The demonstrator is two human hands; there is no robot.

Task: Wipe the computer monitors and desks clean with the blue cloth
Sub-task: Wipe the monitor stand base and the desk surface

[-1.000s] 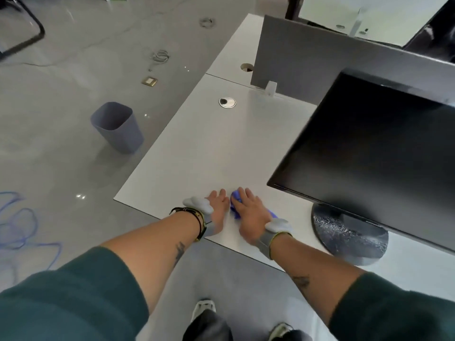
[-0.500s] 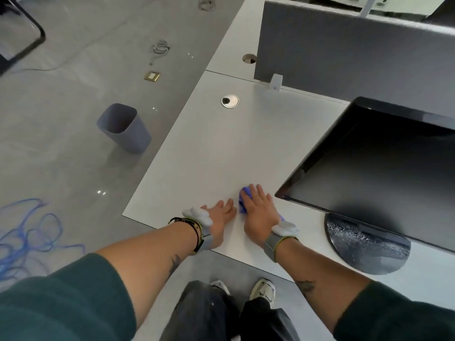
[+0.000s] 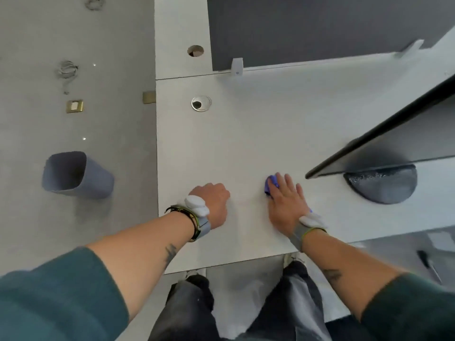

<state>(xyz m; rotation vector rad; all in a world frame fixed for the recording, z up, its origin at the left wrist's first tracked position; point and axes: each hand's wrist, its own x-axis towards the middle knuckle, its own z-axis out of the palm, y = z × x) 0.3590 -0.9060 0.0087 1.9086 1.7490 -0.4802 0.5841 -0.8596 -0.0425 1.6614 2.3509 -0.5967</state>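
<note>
Two bare arms stretched out and down over the white surface [image 3: 258,134], green sleeves pushed up, a grey band with a white lump on each wrist. A fist for the left hand [image 3: 211,201], resting on the surface, fingers curled under, nothing seen in it. Flat and palm down for the right hand [image 3: 286,201], fingers [image 3: 288,183] straight and a little apart, pressing on the blue cloth [image 3: 270,184]. Cloth mostly hidden under that hand, near the front edge, one bit poking out by the fingertips. Hands apart from each other. One cloth. One dark monitor [image 3: 394,143] on the right, with one round grey base [image 3: 384,187] near the right hand, not touching. Two round holes in the surface: a ringed hole [image 3: 201,103] and a bare hole [image 3: 195,50]. One grey panel [image 3: 320,28] at the back. Grey floor [image 3: 37,57] to the left, with one grey bin [image 3: 73,175], two gold plates [image 3: 74,106] and a small wire coil [image 3: 67,70]. Two legs in dark trousers below the front edge.
</note>
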